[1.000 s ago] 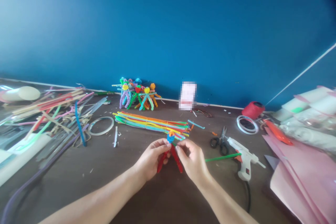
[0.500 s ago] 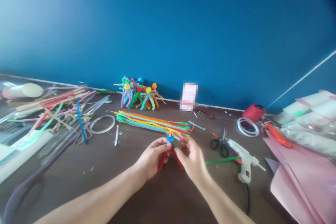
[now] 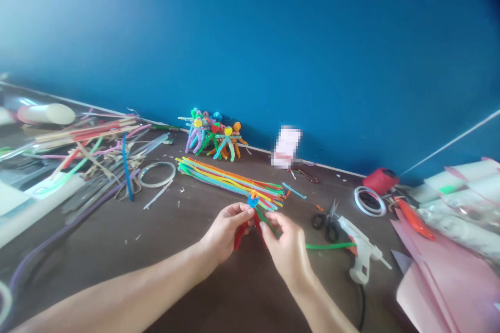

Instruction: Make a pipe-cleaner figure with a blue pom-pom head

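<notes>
Pinched in my left hand point(image 3: 224, 229) is a pipe-cleaner figure point(image 3: 253, 200) with a blue coiled head, an orange tip and two red legs hanging below. My right hand point(image 3: 287, 244) is closed on a green pipe cleaner point(image 3: 330, 245). One end of it lies against the figure just under the head, while the other sticks out to the right past my hand. Part of the red legs is hidden behind my fingers. Just beyond both hands lies a bundle of coloured pipe cleaners point(image 3: 230, 179).
Several finished figures point(image 3: 214, 135) stand by the blue wall. At right lie scissors point(image 3: 332, 221), a white glue gun point(image 3: 363, 250), tape rolls point(image 3: 370, 201), red thread point(image 3: 380, 181) and pink paper point(image 3: 445, 270). Sticks and strips point(image 3: 89, 151) clutter the left.
The camera view has tilted a little. The green pipe cleaner shows more clearly between the figure and my right fingers. Both hands stay at nearly the same place.
</notes>
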`<action>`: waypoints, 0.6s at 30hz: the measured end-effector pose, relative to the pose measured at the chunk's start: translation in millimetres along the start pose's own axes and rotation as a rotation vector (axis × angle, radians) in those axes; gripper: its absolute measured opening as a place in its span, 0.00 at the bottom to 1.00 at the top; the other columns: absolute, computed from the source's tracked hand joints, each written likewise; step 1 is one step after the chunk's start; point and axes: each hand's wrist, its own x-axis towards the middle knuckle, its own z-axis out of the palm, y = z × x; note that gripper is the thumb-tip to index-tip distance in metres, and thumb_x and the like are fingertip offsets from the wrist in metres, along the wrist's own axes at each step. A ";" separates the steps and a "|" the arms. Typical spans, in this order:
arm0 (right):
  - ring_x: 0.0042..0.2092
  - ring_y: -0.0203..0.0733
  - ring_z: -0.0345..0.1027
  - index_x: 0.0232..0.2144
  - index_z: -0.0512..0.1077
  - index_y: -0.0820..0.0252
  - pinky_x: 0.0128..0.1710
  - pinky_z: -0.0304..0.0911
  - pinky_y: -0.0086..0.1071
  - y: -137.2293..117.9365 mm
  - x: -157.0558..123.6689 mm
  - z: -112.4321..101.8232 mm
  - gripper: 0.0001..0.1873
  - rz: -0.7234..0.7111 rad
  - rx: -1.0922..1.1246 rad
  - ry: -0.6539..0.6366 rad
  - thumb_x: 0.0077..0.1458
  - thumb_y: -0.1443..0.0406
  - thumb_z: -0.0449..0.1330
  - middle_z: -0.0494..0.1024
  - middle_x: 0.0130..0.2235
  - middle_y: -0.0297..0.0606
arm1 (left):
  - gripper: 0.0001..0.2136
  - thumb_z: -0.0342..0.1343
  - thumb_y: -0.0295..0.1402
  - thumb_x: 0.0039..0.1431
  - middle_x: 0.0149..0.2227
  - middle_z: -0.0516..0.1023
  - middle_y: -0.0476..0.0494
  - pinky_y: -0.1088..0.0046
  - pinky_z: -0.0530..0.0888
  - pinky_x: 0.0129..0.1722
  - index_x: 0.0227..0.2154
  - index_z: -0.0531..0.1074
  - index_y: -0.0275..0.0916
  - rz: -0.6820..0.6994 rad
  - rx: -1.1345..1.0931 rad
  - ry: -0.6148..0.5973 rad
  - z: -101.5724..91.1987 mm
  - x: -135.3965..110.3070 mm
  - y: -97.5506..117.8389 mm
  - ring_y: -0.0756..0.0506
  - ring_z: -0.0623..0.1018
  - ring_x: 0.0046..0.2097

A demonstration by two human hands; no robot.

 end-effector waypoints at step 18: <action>0.32 0.37 0.71 0.35 0.70 0.59 0.34 0.65 0.27 -4.5 -4.9 2.8 0.09 -0.198 -0.152 -0.010 0.52 0.69 0.51 0.76 0.31 0.38 | 0.10 0.61 0.31 0.41 0.18 0.68 0.53 0.81 0.61 0.19 0.23 0.65 0.36 0.059 0.022 -0.040 -1.6 1.7 -4.6 0.55 0.67 0.21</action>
